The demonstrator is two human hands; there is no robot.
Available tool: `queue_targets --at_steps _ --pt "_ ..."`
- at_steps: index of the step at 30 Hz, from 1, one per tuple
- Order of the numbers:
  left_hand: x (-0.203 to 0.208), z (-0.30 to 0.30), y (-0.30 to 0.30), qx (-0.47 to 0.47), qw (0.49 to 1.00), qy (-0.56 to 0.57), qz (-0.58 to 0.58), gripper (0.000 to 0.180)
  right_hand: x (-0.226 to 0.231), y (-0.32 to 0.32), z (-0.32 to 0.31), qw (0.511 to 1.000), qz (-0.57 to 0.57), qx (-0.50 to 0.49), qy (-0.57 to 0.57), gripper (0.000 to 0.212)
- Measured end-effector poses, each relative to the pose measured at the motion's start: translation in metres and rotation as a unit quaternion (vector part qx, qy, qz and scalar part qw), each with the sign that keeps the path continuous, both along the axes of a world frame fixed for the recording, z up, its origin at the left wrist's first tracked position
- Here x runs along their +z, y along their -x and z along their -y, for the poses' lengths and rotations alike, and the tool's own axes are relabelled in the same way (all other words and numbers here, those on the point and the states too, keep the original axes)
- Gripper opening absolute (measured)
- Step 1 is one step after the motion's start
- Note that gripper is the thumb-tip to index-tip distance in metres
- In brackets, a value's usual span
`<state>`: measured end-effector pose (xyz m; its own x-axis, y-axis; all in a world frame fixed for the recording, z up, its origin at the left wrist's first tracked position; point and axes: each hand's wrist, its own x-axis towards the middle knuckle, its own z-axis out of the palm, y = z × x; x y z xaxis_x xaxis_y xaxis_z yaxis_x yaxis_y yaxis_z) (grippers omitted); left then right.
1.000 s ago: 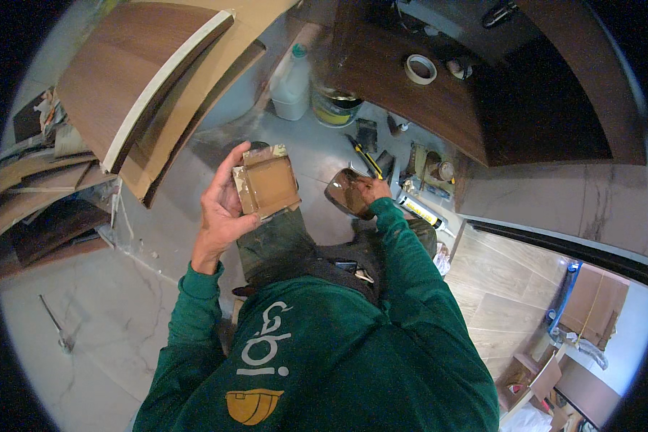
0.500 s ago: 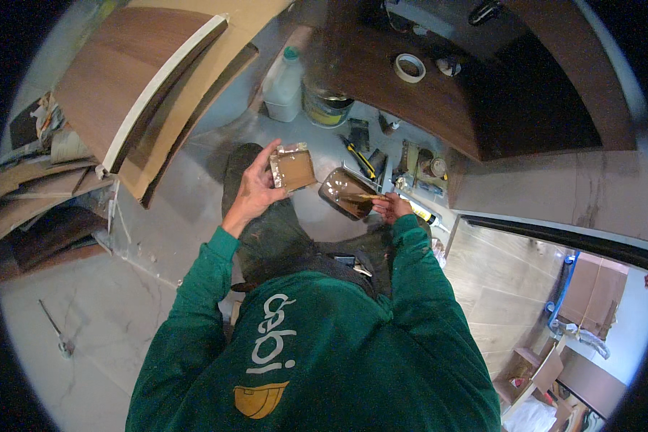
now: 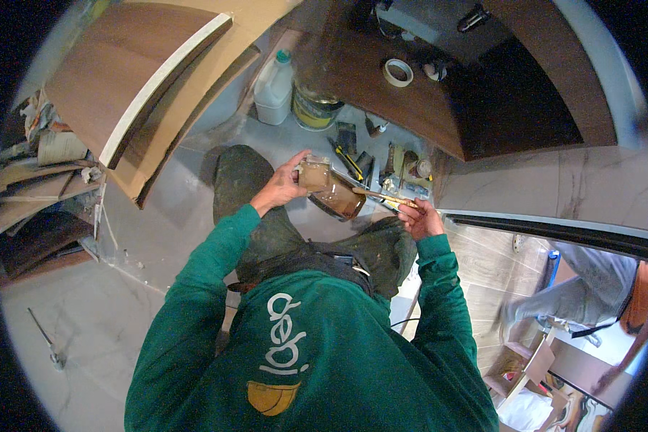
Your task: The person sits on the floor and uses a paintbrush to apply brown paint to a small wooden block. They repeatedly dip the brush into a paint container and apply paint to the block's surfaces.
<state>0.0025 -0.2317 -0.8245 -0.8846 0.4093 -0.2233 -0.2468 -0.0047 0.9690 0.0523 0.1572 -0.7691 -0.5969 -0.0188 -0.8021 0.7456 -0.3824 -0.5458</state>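
My left hand grips a small clear square tub with tan-brown contents. The tub overlaps the far left part of a larger dark-rimmed container, which has glossy brown contents and stands between my knees. Whether the two touch cannot be made out. Closed around a slim yellowish handle, my right hand holds what looks like a thin brush or stick. Its tip points left, above the right side of the larger container.
Beyond my knees stand a white jug with a green cap and a bucket. A yellow-black utility knife lies among small tools. Tape rests on a brown panel. Boards lean at left. Another person's grey-clad leg shows at right.
My left hand has brought the tub rightward over the larger container's edge. My right hand has drawn the slim tool back to the right. Another person's leg has come into view at right.
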Motion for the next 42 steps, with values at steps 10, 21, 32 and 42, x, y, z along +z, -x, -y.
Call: queue_targets --at_steps 10,21,32,42 --pt "0.032 -0.035 -0.001 -0.075 0.991 -0.109 -0.003 0.096 0.039 -0.005 0.031 0.999 -0.049 -0.016 -0.014 0.04" --pt "0.066 -0.028 -0.003 -0.066 0.986 -0.15 -0.042 0.089 0.086 -0.021 0.036 0.986 -0.139 -0.022 -0.084 0.037" --pt "0.087 -0.03 -0.002 -0.072 0.972 -0.223 0.022 0.095 0.106 -0.025 0.048 0.959 -0.281 0.024 -0.028 0.029" --pt "0.097 -0.027 -0.003 -0.081 0.969 -0.234 0.023 0.099 0.116 -0.036 0.024 0.955 -0.29 0.013 -0.058 0.023"
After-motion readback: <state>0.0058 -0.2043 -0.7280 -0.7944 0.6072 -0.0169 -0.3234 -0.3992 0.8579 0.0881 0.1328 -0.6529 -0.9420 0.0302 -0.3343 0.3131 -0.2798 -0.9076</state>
